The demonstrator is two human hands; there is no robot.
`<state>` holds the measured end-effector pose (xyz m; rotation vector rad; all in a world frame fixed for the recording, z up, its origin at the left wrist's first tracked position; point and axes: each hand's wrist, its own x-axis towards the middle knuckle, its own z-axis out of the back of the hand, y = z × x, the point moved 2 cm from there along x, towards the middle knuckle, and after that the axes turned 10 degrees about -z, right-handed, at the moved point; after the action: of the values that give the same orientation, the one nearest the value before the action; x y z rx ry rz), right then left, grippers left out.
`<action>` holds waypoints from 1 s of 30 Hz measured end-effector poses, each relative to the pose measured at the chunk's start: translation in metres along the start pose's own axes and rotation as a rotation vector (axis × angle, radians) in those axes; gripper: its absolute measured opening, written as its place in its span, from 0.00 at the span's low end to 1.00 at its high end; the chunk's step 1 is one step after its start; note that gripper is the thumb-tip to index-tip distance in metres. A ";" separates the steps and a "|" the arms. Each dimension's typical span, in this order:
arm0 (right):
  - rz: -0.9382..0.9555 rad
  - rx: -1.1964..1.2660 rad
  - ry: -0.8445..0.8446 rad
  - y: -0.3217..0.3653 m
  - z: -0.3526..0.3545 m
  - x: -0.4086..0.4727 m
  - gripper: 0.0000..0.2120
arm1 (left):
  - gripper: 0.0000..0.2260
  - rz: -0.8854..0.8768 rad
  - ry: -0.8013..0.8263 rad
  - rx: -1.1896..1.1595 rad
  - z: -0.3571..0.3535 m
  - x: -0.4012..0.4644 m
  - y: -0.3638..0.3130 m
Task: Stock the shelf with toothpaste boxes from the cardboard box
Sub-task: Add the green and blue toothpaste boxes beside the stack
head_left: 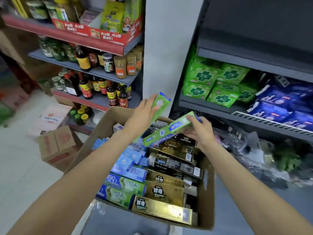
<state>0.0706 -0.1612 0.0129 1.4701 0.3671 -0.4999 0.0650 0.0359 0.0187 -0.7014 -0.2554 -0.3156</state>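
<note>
An open cardboard box (pixel 103 126) stands on the floor, packed with several toothpaste boxes in blue, green, gold and black. Above it, my left hand (pixel 144 110) holds a green toothpaste box (pixel 161 103) upright, fingers laid along its side. My right hand (pixel 199 128) grips the far end of a second green toothpaste box (pixel 167 131), which lies slanted over the carton. The dark shelf unit (pixel 211 106) rises just to the right of both hands.
The right shelves hold green packs (pixel 216 82) and blue packs (pixel 279 106), with clutter in plastic on the bottom level. Sauce bottles (pixel 88 87) and jars fill the left shelving. A small closed carton (pixel 55 146) sits on the floor at left. A white pillar (pixel 169 48) separates the units.
</note>
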 end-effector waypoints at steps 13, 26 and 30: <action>0.128 0.308 -0.242 0.072 0.207 -0.028 0.09 | 0.34 -0.265 0.220 0.290 -0.065 0.118 -0.212; 0.636 -0.558 -0.508 0.134 0.494 -0.006 0.20 | 0.30 -0.413 0.298 0.336 -0.208 0.233 -0.421; 0.789 -1.232 -0.548 0.172 0.541 0.017 0.24 | 0.26 -0.489 0.245 0.412 -0.248 0.278 -0.456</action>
<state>0.1409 -0.6957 0.1907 0.1687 -0.3327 0.0350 0.1844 -0.5121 0.1966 -0.1799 -0.2462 -0.7848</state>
